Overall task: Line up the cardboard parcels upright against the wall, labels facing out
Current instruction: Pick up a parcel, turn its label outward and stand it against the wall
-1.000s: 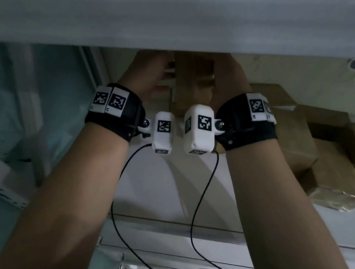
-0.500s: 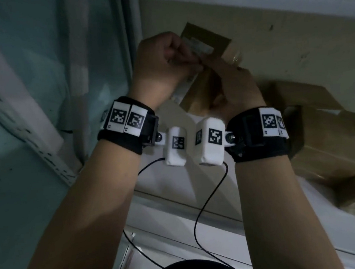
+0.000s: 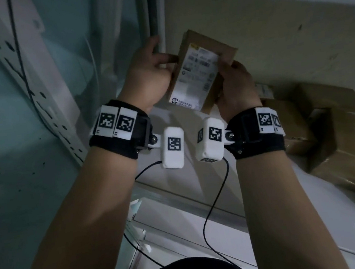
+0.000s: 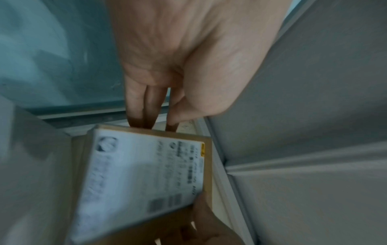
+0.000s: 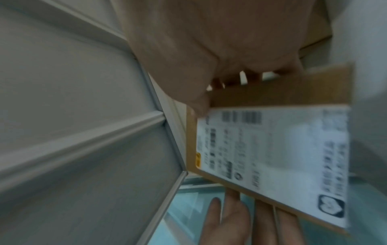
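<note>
A small cardboard parcel (image 3: 201, 71) with a white shipping label stands tilted in front of the beige wall (image 3: 282, 37), label toward me. My left hand (image 3: 155, 69) holds its left edge, fingers behind and thumb at the front. My right hand (image 3: 232, 79) pinches its lower right side, thumb on the label. The left wrist view shows the parcel (image 4: 142, 179) below my left hand (image 4: 157, 124). The right wrist view shows the parcel (image 5: 272, 149) under my right hand (image 5: 217, 94), with my left hand's fingers (image 5: 230, 220) behind its far edge.
Several brown parcels (image 3: 332, 128) lie jumbled on the white shelf (image 3: 200, 197) to the right, against the wall. A teal pane (image 3: 98, 44) and a white perforated rail (image 3: 32, 72) close off the left side. Black cables hang from my wrists.
The parcel has turned so its label faces me and stands more upright near the corner. My hands have shifted from its top to its side edges.
</note>
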{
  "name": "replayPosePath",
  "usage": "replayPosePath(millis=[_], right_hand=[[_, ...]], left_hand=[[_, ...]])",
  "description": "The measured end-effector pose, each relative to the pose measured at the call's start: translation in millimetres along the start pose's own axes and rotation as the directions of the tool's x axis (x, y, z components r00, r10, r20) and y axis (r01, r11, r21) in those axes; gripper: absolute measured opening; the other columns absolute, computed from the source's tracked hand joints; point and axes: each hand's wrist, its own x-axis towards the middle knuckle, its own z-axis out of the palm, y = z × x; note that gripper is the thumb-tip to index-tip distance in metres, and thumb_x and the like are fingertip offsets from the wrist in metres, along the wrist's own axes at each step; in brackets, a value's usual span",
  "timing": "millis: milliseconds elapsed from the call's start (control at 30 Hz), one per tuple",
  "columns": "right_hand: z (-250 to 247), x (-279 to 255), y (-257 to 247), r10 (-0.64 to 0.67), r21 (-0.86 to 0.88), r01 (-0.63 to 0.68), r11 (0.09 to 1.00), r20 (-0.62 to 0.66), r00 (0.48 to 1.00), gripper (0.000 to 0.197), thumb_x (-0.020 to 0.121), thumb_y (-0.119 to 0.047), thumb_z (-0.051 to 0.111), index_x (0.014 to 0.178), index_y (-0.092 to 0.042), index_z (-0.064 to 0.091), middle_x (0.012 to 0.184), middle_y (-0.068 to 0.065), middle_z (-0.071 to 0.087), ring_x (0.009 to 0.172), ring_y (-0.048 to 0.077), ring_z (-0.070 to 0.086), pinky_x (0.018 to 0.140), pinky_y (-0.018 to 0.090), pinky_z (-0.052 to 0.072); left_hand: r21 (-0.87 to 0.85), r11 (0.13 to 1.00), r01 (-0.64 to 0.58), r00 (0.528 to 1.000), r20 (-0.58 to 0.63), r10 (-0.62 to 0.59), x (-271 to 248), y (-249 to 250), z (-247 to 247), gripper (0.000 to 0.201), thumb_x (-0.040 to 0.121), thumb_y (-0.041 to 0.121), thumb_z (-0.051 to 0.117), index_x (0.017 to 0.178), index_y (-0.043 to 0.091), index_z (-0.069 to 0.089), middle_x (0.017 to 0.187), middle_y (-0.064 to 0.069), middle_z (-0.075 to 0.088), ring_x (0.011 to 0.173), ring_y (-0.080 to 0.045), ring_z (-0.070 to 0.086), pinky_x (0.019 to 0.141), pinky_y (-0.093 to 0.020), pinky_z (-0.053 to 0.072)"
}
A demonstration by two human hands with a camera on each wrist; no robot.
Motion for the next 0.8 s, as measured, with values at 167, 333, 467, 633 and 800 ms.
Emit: replayPosePath(millis=[167, 333, 467, 633, 800], right_hand=[[4, 7, 7, -0.036, -0.444, 0.039, 0.895, 0.015, 0.999, 0.061, 0.092, -0.024, 0.072, 0.147, -0.021, 0.044, 0.128, -0.002, 0.068, 0.105, 0.017, 0.068, 0.069, 0.029, 0.053], [11, 29, 16, 0.026, -0.633, 0.032, 0.774, 0.083, 0.996, 0.078, 0.091, -0.023, 0.075, 0.150, -0.017, 0.025, 0.112, 0.001, 0.060, 0.083, 0.010, 0.058, 0.059, 0.027, 0.046], [11, 52, 22, 0.029, -0.770, 0.024, 0.638, 0.056, 0.998, 0.084, 0.091, -0.028, 0.075, 0.151, -0.010, 0.019, 0.131, 0.014, 0.060, 0.110, 0.033, 0.065, 0.077, 0.039, 0.055], [-1, 72, 16, 0.064, -0.843, 0.017, 0.537, 0.061, 0.996, 0.084, 0.088, -0.034, 0.081, 0.149, -0.007, 0.029, 0.133, 0.009, 0.060, 0.107, 0.028, 0.066, 0.067, 0.032, 0.056], [-6, 82, 21, -0.032, -0.836, 0.029, 0.548, 0.014, 0.999, 0.058, 0.088, -0.032, 0.074, 0.131, -0.016, 0.037, 0.117, 0.011, 0.060, 0.102, 0.034, 0.064, 0.085, 0.049, 0.059]], left_hand=[[0.034, 0.988, 0.150, 0.982, 0.113, -0.153, 13, -2, 10, 0.017, 0.098, 0.009, 0.056, 0.104, 0.013, 0.071, 0.099, -0.009, 0.081, 0.088, -0.021, 0.079, 0.084, -0.045, 0.065], [0.016, 0.980, 0.196, 0.975, 0.101, -0.197, 34, -13, 35, 0.008, 0.093, 0.025, 0.065, 0.094, 0.019, 0.071, 0.095, -0.004, 0.080, 0.092, -0.024, 0.078, 0.084, -0.044, 0.066], [0.125, 0.984, 0.127, 0.978, 0.150, -0.146, 54, -24, 43, 0.022, 0.087, 0.011, 0.079, 0.092, 0.027, 0.065, 0.098, 0.006, 0.077, 0.100, -0.016, 0.076, 0.093, -0.042, 0.063], [0.301, 0.945, 0.125, 0.971, 0.157, -0.178, 77, -39, 39, 0.058, 0.076, 0.008, 0.091, 0.120, 0.019, 0.056, 0.124, -0.002, 0.073, 0.115, -0.022, 0.071, 0.096, -0.045, 0.062], [0.343, 0.938, 0.042, 0.991, 0.105, -0.083, 93, -39, 42, 0.058, 0.077, -0.008, 0.075, 0.127, 0.014, 0.053, 0.126, -0.003, 0.068, 0.118, -0.024, 0.066, 0.094, -0.046, 0.061]])
